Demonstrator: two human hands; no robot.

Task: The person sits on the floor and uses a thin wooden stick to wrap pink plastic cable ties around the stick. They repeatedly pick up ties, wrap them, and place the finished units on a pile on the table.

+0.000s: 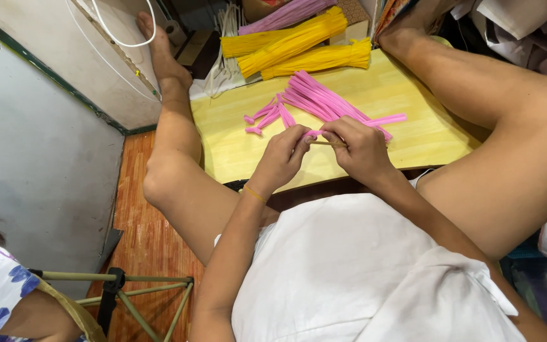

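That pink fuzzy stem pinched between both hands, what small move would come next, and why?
Probably a further twist of the pink stem around the thin stick. The left hand and right hand pinch them together above the yellow board, and the stem's end lies curled at the fingertips, with the loose pink pile just beyond.

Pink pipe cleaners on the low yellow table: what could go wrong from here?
1. The pink pile lies loose and fanned out right behind both hands; a sweep of the right hand could scatter it.
2. The left hand and right hand pinch one thin stem by the fingertips; it may slip or kink.
3. Small bent pink pieces could get knocked away.
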